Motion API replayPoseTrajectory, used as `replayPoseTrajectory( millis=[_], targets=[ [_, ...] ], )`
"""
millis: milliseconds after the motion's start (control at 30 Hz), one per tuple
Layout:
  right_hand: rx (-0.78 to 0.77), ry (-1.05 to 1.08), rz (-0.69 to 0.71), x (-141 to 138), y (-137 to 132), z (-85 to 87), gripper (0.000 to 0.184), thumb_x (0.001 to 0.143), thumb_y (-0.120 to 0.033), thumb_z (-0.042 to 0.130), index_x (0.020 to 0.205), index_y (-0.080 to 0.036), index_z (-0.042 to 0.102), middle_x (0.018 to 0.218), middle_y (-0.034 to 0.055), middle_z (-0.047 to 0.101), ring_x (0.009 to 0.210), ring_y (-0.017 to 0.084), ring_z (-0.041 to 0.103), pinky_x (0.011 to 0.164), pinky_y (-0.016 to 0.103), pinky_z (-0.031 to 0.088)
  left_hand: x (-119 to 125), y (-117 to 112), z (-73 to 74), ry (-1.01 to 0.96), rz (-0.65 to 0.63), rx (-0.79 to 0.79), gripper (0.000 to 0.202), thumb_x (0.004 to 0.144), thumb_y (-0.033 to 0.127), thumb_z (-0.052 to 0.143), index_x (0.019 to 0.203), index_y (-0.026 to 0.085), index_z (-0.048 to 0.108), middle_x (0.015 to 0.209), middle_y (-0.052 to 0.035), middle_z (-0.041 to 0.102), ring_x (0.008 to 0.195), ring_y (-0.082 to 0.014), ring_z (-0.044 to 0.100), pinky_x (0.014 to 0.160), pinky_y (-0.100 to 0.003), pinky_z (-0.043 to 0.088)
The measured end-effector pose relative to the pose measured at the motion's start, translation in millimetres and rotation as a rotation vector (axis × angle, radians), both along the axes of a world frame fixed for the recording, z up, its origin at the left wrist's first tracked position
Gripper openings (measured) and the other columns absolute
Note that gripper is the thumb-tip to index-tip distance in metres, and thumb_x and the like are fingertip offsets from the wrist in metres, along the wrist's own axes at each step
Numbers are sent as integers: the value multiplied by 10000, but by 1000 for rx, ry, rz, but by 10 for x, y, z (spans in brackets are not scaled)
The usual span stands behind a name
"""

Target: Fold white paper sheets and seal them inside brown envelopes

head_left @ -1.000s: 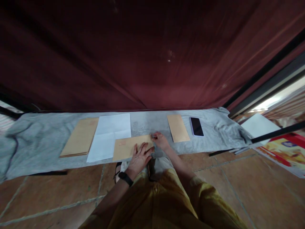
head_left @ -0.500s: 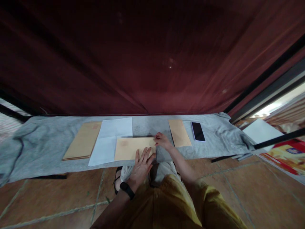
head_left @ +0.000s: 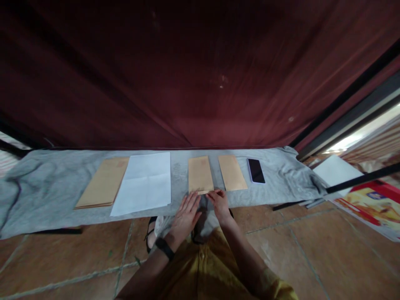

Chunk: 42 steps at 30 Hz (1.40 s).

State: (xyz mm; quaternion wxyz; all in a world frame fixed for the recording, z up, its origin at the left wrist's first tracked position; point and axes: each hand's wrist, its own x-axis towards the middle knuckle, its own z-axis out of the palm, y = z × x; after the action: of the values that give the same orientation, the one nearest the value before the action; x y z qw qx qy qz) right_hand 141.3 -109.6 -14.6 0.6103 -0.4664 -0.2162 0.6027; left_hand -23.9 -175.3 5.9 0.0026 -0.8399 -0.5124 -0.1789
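Observation:
A brown paper envelope lies lengthwise in front of me, with a narrow folded strip along its near end. The fingertips of my left hand, stretched out and flat, touch the near left corner. At the near right corner, the closed fingers of my right hand pinch the envelope's edge. Just to the right rests a second brown envelope, apart from both hands. White paper sheets are spread to the left, and a stack of brown envelopes lies beyond them.
A grey cloth covers the narrow bench. Toward its right side lies a smartphone with a dark screen. Behind the bench hangs a dark red curtain. A red and yellow box stands at the far right near black metal bars.
The envelope has turned from crosswise to lengthwise and left the white sheets. My right hand has moved down to its near end, where a folded strip now shows.

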Motion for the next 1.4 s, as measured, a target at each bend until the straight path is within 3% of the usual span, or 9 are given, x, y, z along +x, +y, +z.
replayPoseTrajectory(
  millis=[233,433,500,600,700,800,967,1400],
  targets=[
    [-72,-91,12,-17,-26,27,379,614,-387,820,739,-242,493,645,-60,612,608,143,656,646,306,609,149,-52,-124,2,16,-76,686,966,316,516,1559,81,261,1602,-183,376,1521,-280,279,1207,-483,347],
    [-122,-290,42,126,-51,20,278,684,-368,716,863,-227,556,648,-45,647,432,134,562,404,252,489,179,-6,-145,-2,28,-112,684,951,327,539,1545,92,295,1591,-172,401,1516,-287,293,1224,-507,310],
    [-40,-523,40,192,-103,32,202,760,-354,640,896,-216,583,720,-14,668,503,147,592,459,266,515,186,5,-132,-9,27,-117,660,949,322,537,1531,94,324,1578,-174,419,1507,-290,315,1229,-509,299],
    [214,-926,74,242,-208,65,186,879,-315,526,957,-194,645,890,63,708,794,203,680,739,351,587,207,26,-117,-29,24,-118,628,948,324,531,1509,99,360,1558,-177,446,1495,-297,338,1226,-515,303],
    [455,-1150,227,196,-295,91,310,978,-271,417,1122,-182,677,1134,121,713,1099,232,655,1009,426,520,229,60,-123,-43,24,-116,608,941,314,519,1491,93,384,1551,-187,451,1490,-304,348,1215,-518,320],
    [595,-1302,380,109,-336,86,392,1019,-252,384,1320,-173,621,1352,126,645,1303,236,560,1164,480,400,240,97,-136,-40,28,-130,594,930,259,479,1487,71,390,1548,-201,449,1483,-289,363,1217,-495,325],
    [611,-1429,500,102,-364,43,476,1039,-304,395,1483,-164,490,1510,124,521,1431,240,447,1233,506,298,230,118,-132,-11,32,-147,610,950,232,393,1535,74,324,1570,-182,429,1495,-245,343,1234,-465,297],
    [560,-1506,520,331,-378,-5,495,1024,-294,439,1500,-163,473,1549,124,463,1457,261,414,1235,504,276,91,25,-113,53,104,-105,659,998,456,437,1521,62,357,1605,-190,366,1520,-272,286,1241,-468,272]
  ],
)
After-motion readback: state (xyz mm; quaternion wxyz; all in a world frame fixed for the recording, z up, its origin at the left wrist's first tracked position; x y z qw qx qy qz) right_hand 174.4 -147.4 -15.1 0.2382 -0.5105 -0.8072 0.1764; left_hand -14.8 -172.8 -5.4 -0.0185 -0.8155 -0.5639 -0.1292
